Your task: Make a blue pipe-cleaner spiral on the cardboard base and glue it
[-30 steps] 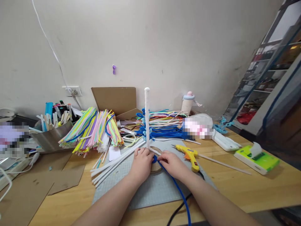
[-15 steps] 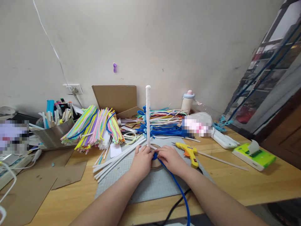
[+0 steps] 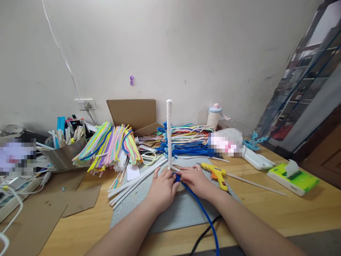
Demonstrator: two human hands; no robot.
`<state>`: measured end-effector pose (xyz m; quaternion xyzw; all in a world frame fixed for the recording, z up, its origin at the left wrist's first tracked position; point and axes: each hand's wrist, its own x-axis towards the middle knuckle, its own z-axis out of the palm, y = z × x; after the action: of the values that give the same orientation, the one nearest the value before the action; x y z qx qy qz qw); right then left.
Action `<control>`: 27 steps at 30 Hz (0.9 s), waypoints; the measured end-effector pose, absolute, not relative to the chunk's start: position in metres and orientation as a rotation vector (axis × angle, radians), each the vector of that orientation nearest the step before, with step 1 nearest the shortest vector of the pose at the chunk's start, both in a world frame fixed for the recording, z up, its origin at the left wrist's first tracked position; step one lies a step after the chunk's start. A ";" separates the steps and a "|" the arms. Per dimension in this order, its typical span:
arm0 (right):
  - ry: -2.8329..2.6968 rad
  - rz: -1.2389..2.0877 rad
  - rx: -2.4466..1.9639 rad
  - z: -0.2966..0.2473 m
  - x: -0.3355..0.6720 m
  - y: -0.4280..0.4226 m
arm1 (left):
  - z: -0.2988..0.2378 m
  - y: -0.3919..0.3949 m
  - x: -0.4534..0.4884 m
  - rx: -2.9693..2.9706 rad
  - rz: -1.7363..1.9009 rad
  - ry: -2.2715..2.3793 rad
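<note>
A white fuzzy-wrapped post [image 3: 168, 131] stands upright on a round cardboard base [image 3: 182, 191]. On that base, in front of the post, lies a small coil at the end of a long blue pipe cleaner [image 3: 204, 210], whose tail runs down past the table edge. My left hand [image 3: 162, 190] is closed on the coil's left side, thumb and fingertips pressing it. From the right, my right hand [image 3: 195, 181] pinches the pipe cleaner where it leaves the coil. My fingers partly cover the coil and base.
A yellow glue gun [image 3: 217, 174] lies right of my right hand on the grey cutting mat [image 3: 165, 222]. White pipe cleaners [image 3: 138, 183] lie to the left; colourful bundles [image 3: 106, 147] and blue pipe cleaners [image 3: 190, 148] are behind. A green tissue pack [image 3: 293, 176] sits far right.
My left hand's thumb has come forward onto the front of the blue coil. My right hand stays nearly in place by the coil. The whole view has shifted slightly.
</note>
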<state>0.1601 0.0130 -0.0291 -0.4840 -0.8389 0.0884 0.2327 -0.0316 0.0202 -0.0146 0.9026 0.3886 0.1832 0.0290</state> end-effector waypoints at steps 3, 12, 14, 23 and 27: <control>-2.340 0.270 -1.318 -0.028 0.160 0.013 | -0.016 0.022 -0.035 2.735 0.557 1.176; -2.330 0.381 -1.340 -0.029 0.158 0.015 | -0.020 0.047 -0.060 2.445 0.749 1.225; -2.325 0.383 -1.329 -0.029 0.158 0.015 | -0.019 0.047 -0.060 2.506 0.714 1.162; -2.316 0.342 -1.300 -0.034 0.160 0.017 | -0.009 0.031 -0.050 2.792 0.584 1.013; -2.314 0.334 -1.297 -0.037 0.161 0.019 | -0.011 0.026 -0.048 2.897 0.556 0.983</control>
<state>0.1606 0.0188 -0.0367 -0.4718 -0.8420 0.1214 0.2318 -0.0482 0.0256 -0.0106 0.9315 0.3162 0.1788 0.0162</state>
